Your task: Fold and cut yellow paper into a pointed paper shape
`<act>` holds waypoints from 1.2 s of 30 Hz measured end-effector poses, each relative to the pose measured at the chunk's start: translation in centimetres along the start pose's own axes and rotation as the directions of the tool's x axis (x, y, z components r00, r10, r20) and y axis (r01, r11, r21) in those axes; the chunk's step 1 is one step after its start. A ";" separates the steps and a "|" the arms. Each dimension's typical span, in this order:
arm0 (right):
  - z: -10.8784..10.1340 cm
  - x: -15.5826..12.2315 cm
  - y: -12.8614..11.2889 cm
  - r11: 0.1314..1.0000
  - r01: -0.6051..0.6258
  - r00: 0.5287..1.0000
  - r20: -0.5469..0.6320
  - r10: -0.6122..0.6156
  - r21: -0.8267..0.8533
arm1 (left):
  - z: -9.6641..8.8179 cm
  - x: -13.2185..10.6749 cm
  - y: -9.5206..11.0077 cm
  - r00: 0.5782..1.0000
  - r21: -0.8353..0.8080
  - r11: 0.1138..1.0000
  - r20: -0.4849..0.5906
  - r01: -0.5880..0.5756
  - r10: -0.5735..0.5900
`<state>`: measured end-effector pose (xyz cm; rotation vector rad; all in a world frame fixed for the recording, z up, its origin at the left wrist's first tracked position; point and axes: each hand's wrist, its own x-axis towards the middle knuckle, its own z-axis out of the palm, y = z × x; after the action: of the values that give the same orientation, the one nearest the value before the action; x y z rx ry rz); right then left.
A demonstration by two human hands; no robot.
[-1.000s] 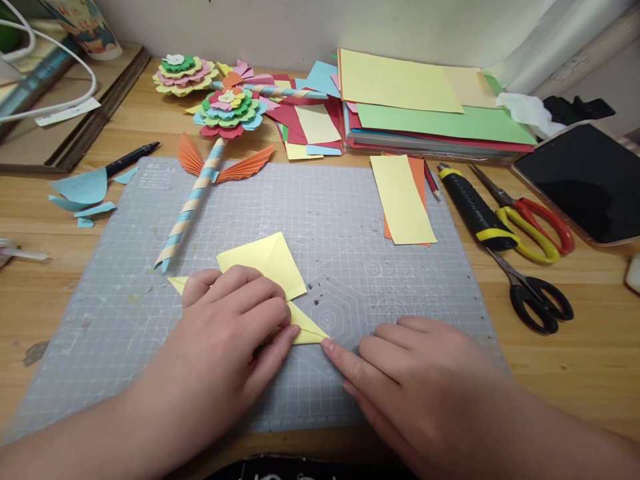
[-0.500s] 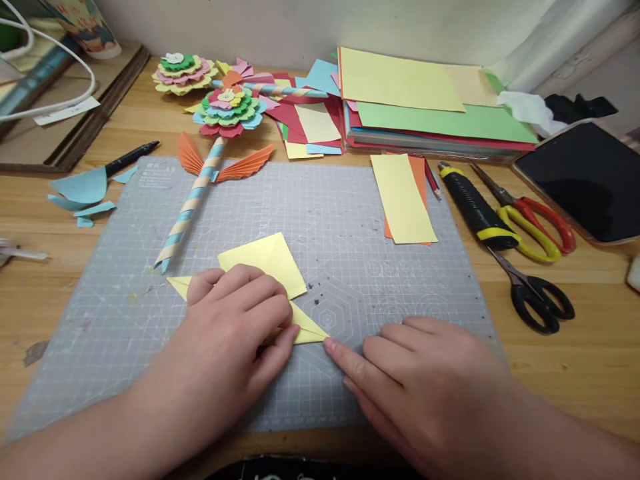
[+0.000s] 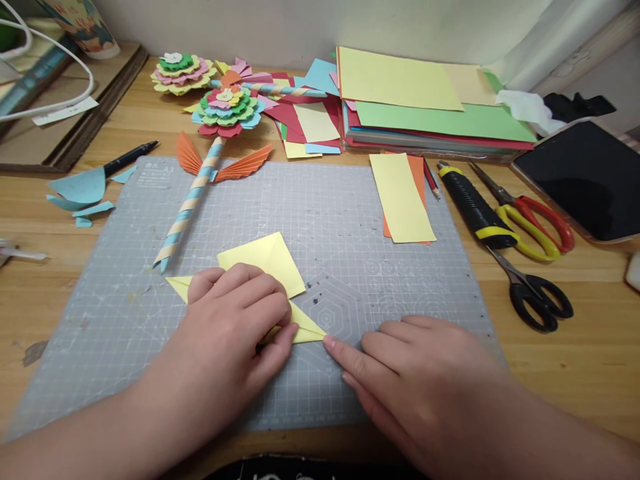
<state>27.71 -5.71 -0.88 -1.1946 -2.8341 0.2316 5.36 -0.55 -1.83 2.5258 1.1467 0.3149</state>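
Observation:
A folded sheet of yellow paper (image 3: 270,263) lies on the grey cutting mat (image 3: 320,200), with a square-cornered part at the top and long pointed ends to either side. My left hand (image 3: 235,327) is closed over its middle, fingers curled and thumb near the index finger, pressing it to the mat and hiding much of the lower part. With its index finger stretched out, my right hand (image 3: 415,380) touches the paper's right-hand point. Its other fingers are bent loosely and hold nothing.
Beyond the paper lies a striped paper stem with a layered flower (image 3: 227,110). Yellow and orange strips (image 3: 403,200), a black-and-yellow utility knife (image 3: 475,207), red-and-yellow scissors (image 3: 543,230) and black-handled scissors (image 3: 540,297) lie to the right. Blue scraps (image 3: 83,187) and a pen (image 3: 131,157) lie left.

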 end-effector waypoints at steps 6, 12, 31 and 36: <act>0.3 0.0 -0.1 1.000 -0.005 1.000 -0.013 0.005 -0.022 | 0.0 0.0 0.2 1.000 0.004 1.000 -0.003 0.015 -0.015; 0.3 0.1 -0.5 1.000 -0.013 0.999 -0.041 0.013 0.007 | 0.1 -0.1 0.2 1.000 -0.002 1.000 0.006 0.026 -0.026; 1.1 0.2 -0.9 1.000 0.002 0.996 -0.089 -0.003 -0.016 | 0.1 -0.1 0.1 1.000 -0.022 1.000 0.011 0.021 -0.021; 1.0 0.4 -1.1 0.996 -0.069 0.994 -0.085 0.073 0.056 | 0.1 -0.1 0.1 0.999 -0.018 1.000 0.034 0.016 -0.015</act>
<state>26.54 -6.34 -1.70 -1.2642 -2.6972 0.2494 5.36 -0.68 -1.86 2.4952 1.1448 0.2763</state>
